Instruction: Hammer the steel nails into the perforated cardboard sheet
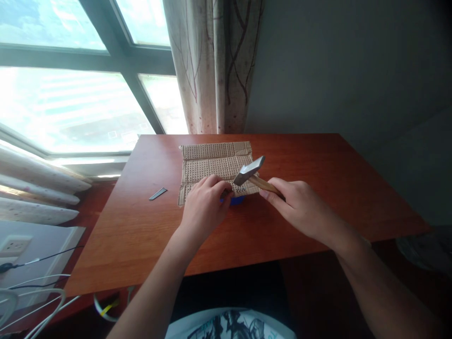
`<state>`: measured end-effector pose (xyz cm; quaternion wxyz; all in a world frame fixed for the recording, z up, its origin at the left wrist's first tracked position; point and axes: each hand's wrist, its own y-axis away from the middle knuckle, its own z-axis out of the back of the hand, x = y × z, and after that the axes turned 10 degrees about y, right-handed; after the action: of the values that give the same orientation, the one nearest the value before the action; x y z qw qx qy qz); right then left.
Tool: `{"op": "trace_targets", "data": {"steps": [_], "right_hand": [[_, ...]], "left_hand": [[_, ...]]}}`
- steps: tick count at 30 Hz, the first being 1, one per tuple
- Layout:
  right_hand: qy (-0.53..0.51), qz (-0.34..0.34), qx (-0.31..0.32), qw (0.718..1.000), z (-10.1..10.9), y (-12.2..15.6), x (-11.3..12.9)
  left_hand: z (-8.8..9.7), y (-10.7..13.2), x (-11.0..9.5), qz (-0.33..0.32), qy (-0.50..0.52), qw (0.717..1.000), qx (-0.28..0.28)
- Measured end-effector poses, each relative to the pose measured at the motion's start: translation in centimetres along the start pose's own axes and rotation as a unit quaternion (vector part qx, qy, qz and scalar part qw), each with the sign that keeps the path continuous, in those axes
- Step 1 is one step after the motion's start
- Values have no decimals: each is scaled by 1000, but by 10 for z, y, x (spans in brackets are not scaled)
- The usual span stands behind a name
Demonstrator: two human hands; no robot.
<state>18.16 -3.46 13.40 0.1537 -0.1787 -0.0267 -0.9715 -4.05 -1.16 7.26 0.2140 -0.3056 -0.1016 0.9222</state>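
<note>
A piece of corrugated cardboard (215,165), dotted with rows of small holes, lies on the red-brown wooden table (318,197). My right hand (300,205) is closed round the wooden handle of a hammer (250,170); its metal head hangs just above the cardboard's near right corner. My left hand (206,207) rests on the cardboard's near edge with the fingers pinched together beside the hammer head, on something too small to make out. A blue object (236,201) peeks out from under the cardboard between my hands.
A few loose nails (157,193) lie on the table left of the cardboard. A window and a patterned curtain (215,66) stand behind the table. White cables (35,301) and a wall socket (14,245) are at lower left.
</note>
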Motion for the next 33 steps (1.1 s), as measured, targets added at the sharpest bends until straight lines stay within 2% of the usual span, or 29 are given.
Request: {"op": "trace_targets", "data": {"steps": [4,7,11,13,15,19,22,28,33], "right_hand": [[-34,5,-53,998,0,1,-3],[-112,-22,-148,982,-2,1,-9],[-279,-52,-248,926,-8,-8,-21],[-353,-46,-272,894,-12,-14,-25],[-401,-42,-293,867,-17,-19,-29],[-419,-60,-318,849,-23,-22,-33],[-431,-51,-321,842,-25,-21,-35],[-479,9,-340,809,-31,-20,-39],[-470,36,-367,802,-40,-22,-43]], "left_hand": [[1,1,0,-8,6,1000,-9],[7,8,-2,-24,49,997,-49],[26,23,6,-18,80,987,-139],[38,32,20,11,61,983,-170],[50,40,42,51,42,982,-176],[66,54,91,140,6,978,-155],[70,60,115,166,-60,976,-127],[62,58,125,158,-225,961,-37],[57,52,123,158,-298,941,8]]}}
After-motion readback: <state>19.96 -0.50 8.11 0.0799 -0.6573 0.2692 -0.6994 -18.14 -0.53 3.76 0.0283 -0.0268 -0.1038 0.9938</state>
